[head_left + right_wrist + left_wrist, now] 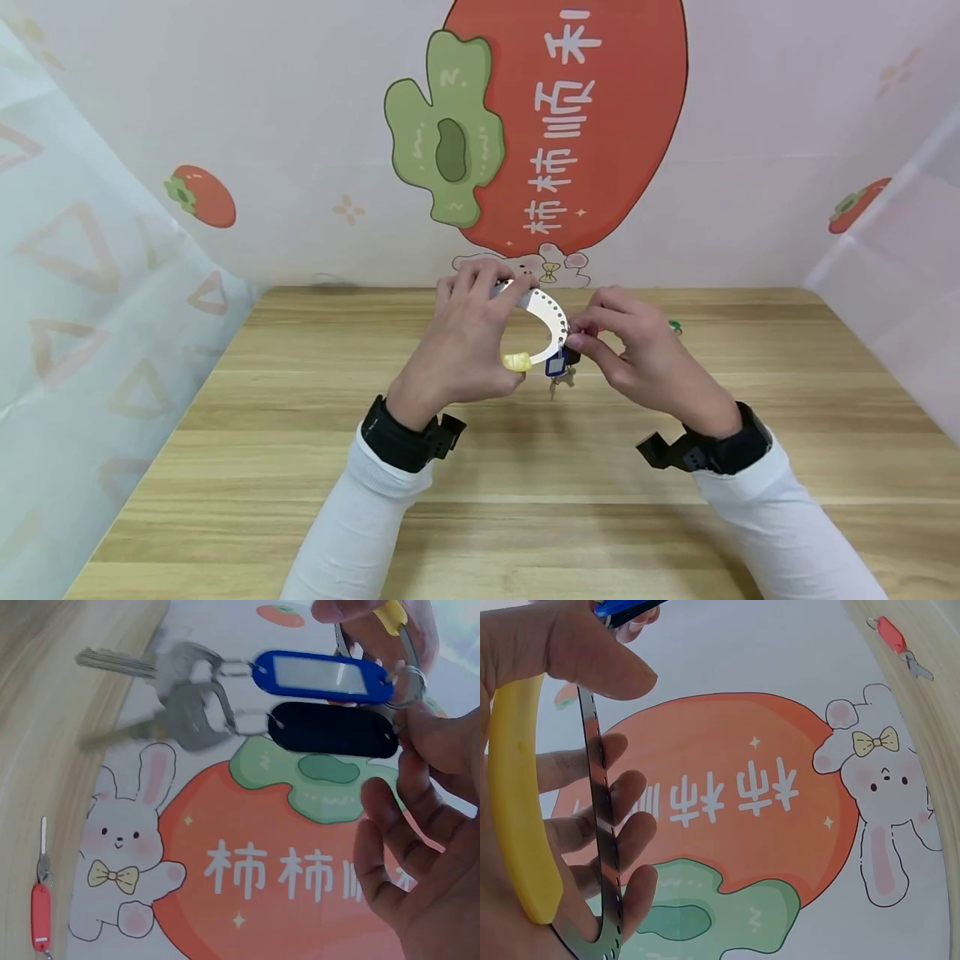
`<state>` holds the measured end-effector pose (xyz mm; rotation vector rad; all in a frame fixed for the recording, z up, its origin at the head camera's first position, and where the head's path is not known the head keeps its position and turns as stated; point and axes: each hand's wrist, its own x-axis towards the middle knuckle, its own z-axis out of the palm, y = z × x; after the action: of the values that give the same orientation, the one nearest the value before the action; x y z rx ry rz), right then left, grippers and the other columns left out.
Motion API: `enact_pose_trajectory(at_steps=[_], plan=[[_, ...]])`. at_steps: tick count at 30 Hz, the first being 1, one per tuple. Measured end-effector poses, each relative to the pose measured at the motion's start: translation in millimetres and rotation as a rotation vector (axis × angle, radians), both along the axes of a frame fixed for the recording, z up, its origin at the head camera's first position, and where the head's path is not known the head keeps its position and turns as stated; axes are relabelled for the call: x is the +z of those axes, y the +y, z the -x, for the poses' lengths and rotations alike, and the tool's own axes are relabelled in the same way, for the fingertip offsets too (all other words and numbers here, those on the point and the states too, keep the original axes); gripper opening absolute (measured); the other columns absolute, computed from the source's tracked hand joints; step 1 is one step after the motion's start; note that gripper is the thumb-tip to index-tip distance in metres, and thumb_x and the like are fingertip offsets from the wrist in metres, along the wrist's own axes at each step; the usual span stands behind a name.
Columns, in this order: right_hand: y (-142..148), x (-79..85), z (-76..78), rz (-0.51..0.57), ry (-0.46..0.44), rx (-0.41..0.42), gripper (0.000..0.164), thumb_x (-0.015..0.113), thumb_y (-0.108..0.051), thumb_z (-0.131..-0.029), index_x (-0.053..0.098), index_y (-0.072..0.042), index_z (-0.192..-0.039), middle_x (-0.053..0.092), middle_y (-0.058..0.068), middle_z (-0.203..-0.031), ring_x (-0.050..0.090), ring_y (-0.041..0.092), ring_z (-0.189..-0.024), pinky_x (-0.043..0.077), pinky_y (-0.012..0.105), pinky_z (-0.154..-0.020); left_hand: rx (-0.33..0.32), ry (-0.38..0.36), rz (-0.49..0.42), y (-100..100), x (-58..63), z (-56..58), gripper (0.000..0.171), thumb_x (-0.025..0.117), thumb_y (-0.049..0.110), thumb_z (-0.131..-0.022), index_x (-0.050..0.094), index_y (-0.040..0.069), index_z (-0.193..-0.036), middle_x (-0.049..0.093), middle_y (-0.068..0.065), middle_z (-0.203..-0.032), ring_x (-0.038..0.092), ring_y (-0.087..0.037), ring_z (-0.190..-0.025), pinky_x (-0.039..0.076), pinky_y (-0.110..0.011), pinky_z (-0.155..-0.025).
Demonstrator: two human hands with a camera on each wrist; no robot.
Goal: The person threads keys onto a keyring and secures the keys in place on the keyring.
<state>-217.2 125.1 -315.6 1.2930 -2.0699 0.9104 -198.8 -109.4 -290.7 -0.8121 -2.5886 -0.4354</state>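
My left hand [468, 333] grips a curved metal key holder with a row of holes [553, 314] and a yellow handle [525, 802]. In the left wrist view its fingers wrap behind the metal strip [600, 802]. A key tag with a blue frame [322, 676] hangs by a ring [409, 686] at the holder, its key [187, 664] dangling. Beside it hangs a black key tag [334, 729] with another key [184, 720]. My right hand [637, 350] pinches the ring end of the black tag with thumb and fingertips, right at the holder's edge.
A key with a red tag [41, 915] lies on the wooden table [315, 467]. A small green item [676, 327] is partly hidden behind the right hand. A backdrop with a large persimmon print [600, 125] rises behind the table.
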Motion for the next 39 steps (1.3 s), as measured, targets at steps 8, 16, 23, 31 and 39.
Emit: enact_pose_trajectory(at_steps=[8, 16, 23, 31, 39], plan=[[2.5, 2.0, -3.2, -0.012, -0.186, -0.018, 0.019, 0.076, 0.01, -0.083, 0.069, -0.007, -0.088, 0.057, -0.008, -0.082, 0.056, 0.009, -0.077, 0.044, 0.02, -0.07, -0.027, 0.017, 0.029, 0.9, -1.6, 0.6, 0.086, 0.09, 0.027, -0.058, 0.057, 0.016, -0.137, 0.049, -0.007, -0.132, 0.035, -0.032, -0.133, 0.031, -0.053, -0.105], [1.9, 5.0, -7.3, -0.003, -0.516, -0.046, 0.012, 0.066, -0.002, -0.097, 0.071, -0.01, -0.09, 0.064, -0.001, -0.085, 0.062, 0.015, -0.079, 0.047, 0.028, -0.075, -0.027, 0.017, 0.027, 1.5, -0.8, 0.0, 0.085, 0.09, 0.028, -0.059, 0.057, 0.018, -0.136, 0.049, -0.007, -0.131, 0.037, -0.031, -0.131, 0.032, -0.054, -0.104], [2.0, 5.0, -7.3, 0.075, -0.62, 0.046, 0.013, 0.061, -0.001, -0.099, 0.072, -0.008, -0.095, 0.066, 0.004, -0.09, 0.062, 0.021, -0.085, 0.05, 0.03, -0.082, -0.029, -0.001, -0.037, 0.1, -0.1, 0.0, 0.088, 0.092, 0.029, -0.058, 0.058, 0.015, -0.137, 0.05, -0.008, -0.132, 0.036, -0.031, -0.132, 0.031, -0.054, -0.104], [0.6, -0.1, -3.3, 0.167, -0.613, 0.131, 0.014, 0.064, 0.002, -0.097, 0.073, -0.006, -0.102, 0.067, 0.008, -0.092, 0.061, 0.025, -0.087, 0.053, 0.03, -0.082, -0.018, -0.013, -0.084, -3.3, 2.7, -0.7, 0.092, 0.093, 0.03, -0.06, 0.056, 0.013, -0.142, 0.05, -0.01, -0.133, 0.038, -0.03, -0.127, 0.032, -0.051, -0.1], [-1.6, -2.5, 1.2, 0.101, -0.271, 0.09, 0.032, 0.073, 0.013, -0.085, 0.076, -0.014, -0.102, 0.06, -0.007, -0.083, 0.054, 0.011, -0.079, 0.046, 0.026, -0.073, -0.008, -0.002, -0.073, -5.2, 4.5, -1.3, 0.093, 0.092, 0.029, -0.059, 0.055, 0.014, -0.143, 0.05, -0.01, -0.133, 0.04, -0.031, -0.125, 0.032, -0.052, -0.099]])
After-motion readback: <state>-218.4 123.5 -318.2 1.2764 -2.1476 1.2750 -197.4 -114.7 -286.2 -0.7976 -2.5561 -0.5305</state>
